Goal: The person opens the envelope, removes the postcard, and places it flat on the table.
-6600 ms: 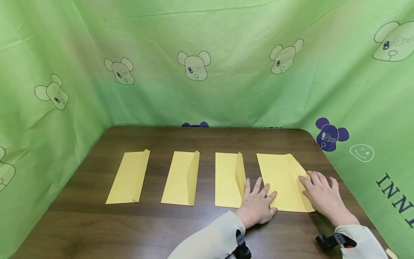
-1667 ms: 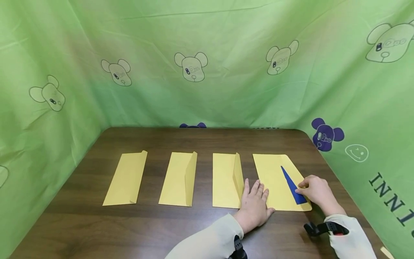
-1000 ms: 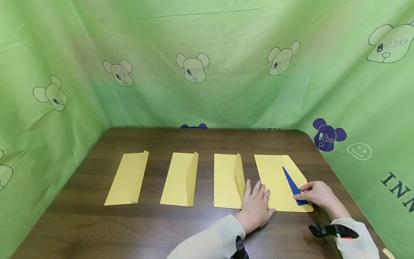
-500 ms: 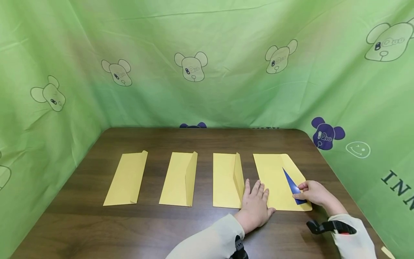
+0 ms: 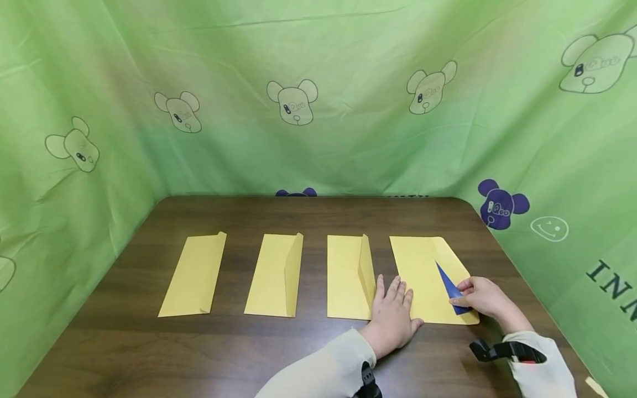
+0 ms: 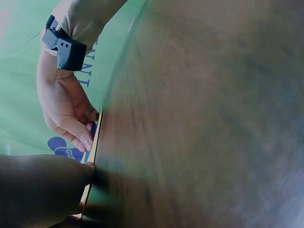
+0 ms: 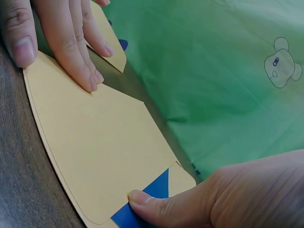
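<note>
Four envelopes' row ends at the right with a yellow envelope (image 5: 418, 265), its flap spread out to the right. A flat blue card (image 5: 450, 284) shows as a narrow wedge at its mouth; the rest is hidden inside. My right hand (image 5: 485, 298) pinches this card near its lower end, and in the right wrist view the thumb (image 7: 161, 209) lies across the blue surface. My left hand (image 5: 390, 318) rests with straight fingers at the envelope's lower left edge, overlapping the lower corner of the neighbouring yellow envelope (image 5: 345, 276).
Farther left on the brown wooden table (image 5: 199, 354) lie two more yellow envelopes, one in the middle (image 5: 269, 276) and one at the far left (image 5: 191, 276), flaps partly raised. A green printed cloth (image 5: 298, 155) surrounds the table. A pale strip (image 5: 595, 387) shows at the lower right.
Since the earliest frame, the flap has been spread and the blue card has come into view. My right hand has taken hold of it and tilted it slightly; the left hand stays nearly still.
</note>
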Demonstrator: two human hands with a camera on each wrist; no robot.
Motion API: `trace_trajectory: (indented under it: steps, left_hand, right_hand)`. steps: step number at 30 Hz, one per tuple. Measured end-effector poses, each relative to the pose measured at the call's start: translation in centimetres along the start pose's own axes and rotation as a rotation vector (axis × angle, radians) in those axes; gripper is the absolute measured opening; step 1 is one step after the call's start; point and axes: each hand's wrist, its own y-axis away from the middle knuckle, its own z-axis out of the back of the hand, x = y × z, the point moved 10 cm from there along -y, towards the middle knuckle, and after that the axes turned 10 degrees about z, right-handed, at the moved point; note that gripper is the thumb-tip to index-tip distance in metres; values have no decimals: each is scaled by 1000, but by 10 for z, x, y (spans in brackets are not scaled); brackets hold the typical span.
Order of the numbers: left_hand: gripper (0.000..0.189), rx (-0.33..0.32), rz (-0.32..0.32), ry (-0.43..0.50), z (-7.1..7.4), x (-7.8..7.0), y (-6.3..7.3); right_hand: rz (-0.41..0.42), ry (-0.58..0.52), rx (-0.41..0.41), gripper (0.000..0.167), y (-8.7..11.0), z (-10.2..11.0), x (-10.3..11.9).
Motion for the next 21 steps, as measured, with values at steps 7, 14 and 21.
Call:
trace_trajectory:
  steps: [7, 14, 21]
  left_hand:
    - [65, 4, -8, 12, 0, 1, 1]
    - [65, -5, -8, 26, 1, 1, 1]
    - [65, 1, -9, 26, 1, 2, 2]
  right_hand:
    - [28, -125, -22, 32, 6, 2, 1]
    - [-9, -197, -10, 31, 7, 3, -2]
    - [-22, -317, -4, 34, 8, 0, -5]
